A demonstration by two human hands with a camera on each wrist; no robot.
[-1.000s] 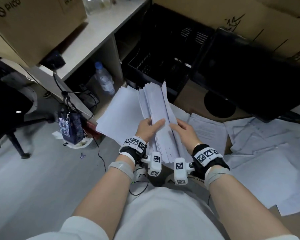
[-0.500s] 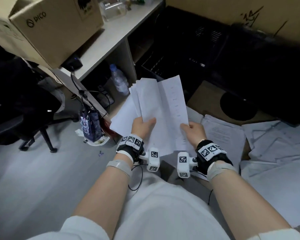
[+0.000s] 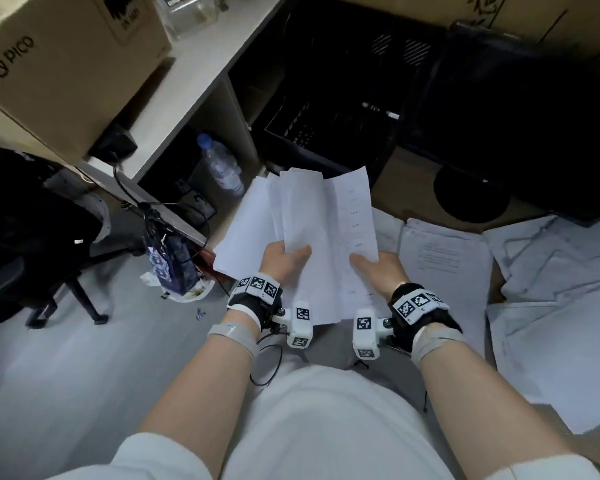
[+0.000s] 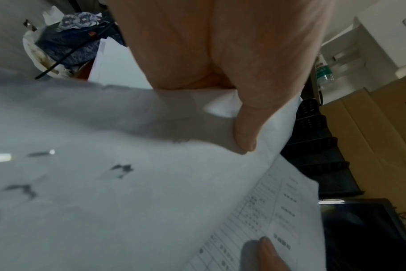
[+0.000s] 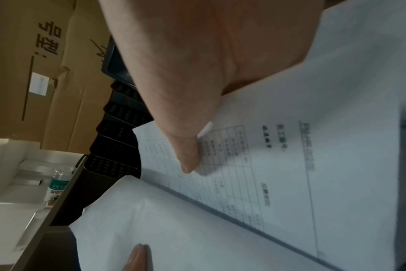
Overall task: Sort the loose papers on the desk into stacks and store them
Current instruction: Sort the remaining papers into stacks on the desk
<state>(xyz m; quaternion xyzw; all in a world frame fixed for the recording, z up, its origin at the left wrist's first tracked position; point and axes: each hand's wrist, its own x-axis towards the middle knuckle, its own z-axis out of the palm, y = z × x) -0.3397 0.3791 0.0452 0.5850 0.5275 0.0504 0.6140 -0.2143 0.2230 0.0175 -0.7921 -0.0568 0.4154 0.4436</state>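
I hold a sheaf of white papers (image 3: 312, 233) up in front of me with both hands. My left hand (image 3: 281, 259) grips its left side, thumb (image 4: 246, 132) on top of the sheets. My right hand (image 3: 378, 268) pinches the right side, thumb (image 5: 188, 157) pressed on a printed form sheet (image 5: 278, 165). The top sheet is spread open and shows a faint table. More loose papers (image 3: 551, 278) lie scattered over the desk at right, with one neater pile (image 3: 444, 258) just right of my hands.
A black stacked paper tray (image 3: 326, 133) stands behind the sheaf, a black monitor (image 3: 520, 133) to its right. A side table (image 3: 201, 64) with a cardboard box (image 3: 59, 64) is at left, a water bottle (image 3: 222, 168) under it. An office chair (image 3: 32, 237) stands on the floor.
The sheaf, held edge-on and bunched a second ago, now lies spread flat between my hands. My view has shifted left and down.
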